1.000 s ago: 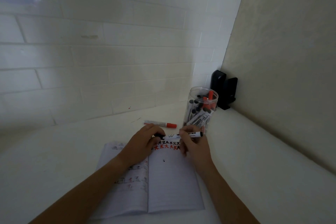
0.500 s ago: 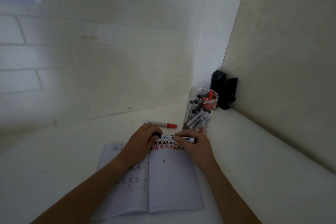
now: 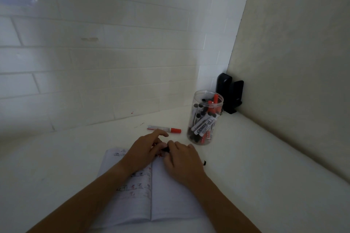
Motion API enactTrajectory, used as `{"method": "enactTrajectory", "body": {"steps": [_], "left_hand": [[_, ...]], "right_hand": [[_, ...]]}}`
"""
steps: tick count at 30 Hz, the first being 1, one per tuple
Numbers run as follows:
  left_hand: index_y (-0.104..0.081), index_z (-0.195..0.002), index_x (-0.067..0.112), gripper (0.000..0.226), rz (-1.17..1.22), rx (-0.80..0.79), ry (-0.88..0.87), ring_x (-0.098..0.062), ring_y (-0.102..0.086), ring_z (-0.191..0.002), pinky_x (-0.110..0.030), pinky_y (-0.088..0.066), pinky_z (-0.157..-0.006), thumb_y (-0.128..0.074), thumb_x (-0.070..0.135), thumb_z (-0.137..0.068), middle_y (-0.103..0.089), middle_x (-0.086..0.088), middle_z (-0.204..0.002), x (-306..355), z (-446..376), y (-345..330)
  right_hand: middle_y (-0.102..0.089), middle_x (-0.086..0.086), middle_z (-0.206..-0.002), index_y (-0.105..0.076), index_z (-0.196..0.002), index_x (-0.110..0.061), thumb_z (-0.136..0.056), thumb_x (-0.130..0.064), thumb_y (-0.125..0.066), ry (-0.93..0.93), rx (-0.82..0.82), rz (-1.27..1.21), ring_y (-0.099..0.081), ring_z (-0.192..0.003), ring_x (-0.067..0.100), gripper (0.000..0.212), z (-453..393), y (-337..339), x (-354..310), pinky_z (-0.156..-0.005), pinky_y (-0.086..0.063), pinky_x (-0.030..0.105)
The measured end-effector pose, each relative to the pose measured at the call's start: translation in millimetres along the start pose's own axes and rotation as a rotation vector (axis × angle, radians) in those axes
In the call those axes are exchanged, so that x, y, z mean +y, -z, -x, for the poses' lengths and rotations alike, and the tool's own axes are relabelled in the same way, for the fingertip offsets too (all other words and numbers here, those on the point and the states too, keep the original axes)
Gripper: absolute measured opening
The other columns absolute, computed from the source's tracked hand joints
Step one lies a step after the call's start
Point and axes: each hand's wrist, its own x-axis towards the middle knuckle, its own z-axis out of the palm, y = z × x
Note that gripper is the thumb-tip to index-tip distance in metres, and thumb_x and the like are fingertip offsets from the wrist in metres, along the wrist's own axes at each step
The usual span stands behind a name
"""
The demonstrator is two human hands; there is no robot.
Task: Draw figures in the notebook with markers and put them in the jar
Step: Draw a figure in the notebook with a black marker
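Counting two hands over one open notebook [image 3: 170, 200], meeting at the top of its right page. Gripping a black marker [image 3: 165, 150] with the right hand [image 3: 182, 162], fingers curled round the barrel, only a dark stub showing between the two hands and a small black tip poking out by the wrist. Pinching that same stub with the left hand [image 3: 145, 152], thumb and curled fingers closing on it while the forefinger is stretching forward. Lying flat on the white table [image 3: 265, 176], the notebook is showing ruled pages, small drawn figures on the left page and a bit of red ink peeking out between the hands. Resting apart beyond the hands, one red-capped marker [image 3: 164, 129]. Standing upright just right of it, one clear jar [image 3: 205, 117], holding many black-capped and a few red-capped markers. Leaning in the corner behind the jar, two black objects [image 3: 230, 92].
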Motion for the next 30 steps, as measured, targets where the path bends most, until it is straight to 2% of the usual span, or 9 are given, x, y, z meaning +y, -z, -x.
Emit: {"method": "enactTrajectory", "body": {"steps": [3,6,10,13,20,22,24,26,30], "left_hand": [[-0.056,-0.123,0.035,0.033,-0.023,-0.018,0.016,-0.003,-0.068,-0.078,-0.026,-0.054,-0.071,-0.036,0.051,-0.103,-0.073,0.013,-0.084,0,1,-1],[-0.058,-0.121,0.033,0.05,-0.046,-0.007,0.048,-0.001,-0.066,-0.087,-0.025,-0.052,-0.077,-0.024,0.062,-0.1,-0.071,0.016,-0.094,-4,1,-3],[-0.069,-0.106,0.025,0.044,-0.218,0.041,-0.006,-0.003,-0.057,-0.091,-0.031,-0.049,-0.084,-0.033,0.047,-0.099,-0.069,0.011,-0.099,-18,-1,-10],[-0.07,-0.101,0.027,0.032,-0.234,0.031,-0.03,0.0,-0.055,-0.093,-0.022,-0.046,-0.085,-0.041,0.038,-0.093,-0.068,0.013,-0.101,-24,-3,-11],[-0.069,-0.101,0.03,0.028,-0.223,0.013,-0.005,-0.002,-0.055,-0.096,-0.025,-0.047,-0.087,-0.043,0.036,-0.091,-0.066,0.015,-0.102,-28,-2,-11],[-0.068,-0.101,0.03,0.027,-0.224,0.008,-0.006,-0.003,-0.055,-0.096,-0.026,-0.048,-0.086,-0.043,0.035,-0.091,-0.065,0.016,-0.101,-27,-2,-11],[-0.067,-0.101,0.03,0.027,-0.244,0.007,-0.021,-0.004,-0.054,-0.095,-0.027,-0.047,-0.085,-0.043,0.036,-0.091,-0.064,0.016,-0.101,-26,-2,-11],[-0.067,-0.102,0.03,0.027,-0.259,-0.001,-0.024,-0.004,-0.053,-0.093,-0.026,-0.046,-0.082,-0.043,0.037,-0.092,-0.063,0.016,-0.099,-26,-3,-10],[-0.066,-0.101,0.032,0.025,-0.278,-0.016,-0.013,-0.001,-0.048,-0.09,-0.022,-0.042,-0.079,-0.043,0.038,-0.092,-0.063,0.017,-0.099,-28,-4,-10]], "right_hand": [[-0.062,-0.005,-0.063,-0.058,-0.078,-0.023,-0.098,-0.063,-0.035,-0.056,0.027,0.06,-0.054,-0.052,0.016,0.049,2,1,1,-0.061,-0.037,0.033],[-0.049,-0.005,-0.042,-0.048,-0.053,-0.026,-0.091,-0.077,-0.035,-0.13,0.038,0.128,-0.04,-0.036,0.012,0.065,0,7,1,-0.05,-0.027,0.027],[-0.03,-0.009,-0.036,-0.036,-0.043,-0.024,-0.083,-0.07,-0.045,-0.266,0.006,0.14,-0.034,-0.03,0.01,0.062,1,11,1,-0.04,-0.015,0.021],[-0.029,-0.009,-0.043,-0.033,-0.048,-0.023,-0.081,-0.069,-0.03,-0.299,-0.111,0.135,-0.033,-0.039,0.011,0.057,3,10,2,-0.043,-0.014,0.025],[0.001,-0.01,-0.042,-0.007,-0.047,-0.025,-0.076,-0.059,-0.046,-0.312,0.045,0.193,0.004,-0.038,0.003,0.059,-1,8,1,-0.043,0.002,0.02],[-0.005,-0.009,-0.041,-0.012,-0.047,-0.023,-0.081,-0.056,-0.047,-0.327,0.004,0.196,-0.001,-0.037,0.004,0.059,-1,12,1,-0.043,-0.001,0.021],[-0.034,-0.007,-0.046,-0.036,-0.053,-0.021,-0.095,-0.058,-0.043,-0.359,-0.077,0.154,-0.03,-0.039,0.01,0.056,-3,11,4,-0.043,-0.02,0.026],[-0.057,-0.003,-0.066,-0.053,-0.077,-0.021,-0.102,-0.061,-0.036,-0.365,-0.067,-0.014,-0.055,-0.058,0.016,0.05,-7,11,9,-0.055,-0.036,0.029],[-0.05,-0.006,-0.079,-0.05,-0.093,-0.02,-0.108,-0.031,-0.043,-0.232,0.052,-0.416,-0.048,-0.069,0.008,0.02,-25,39,15,-0.064,-0.035,0.026]]}}
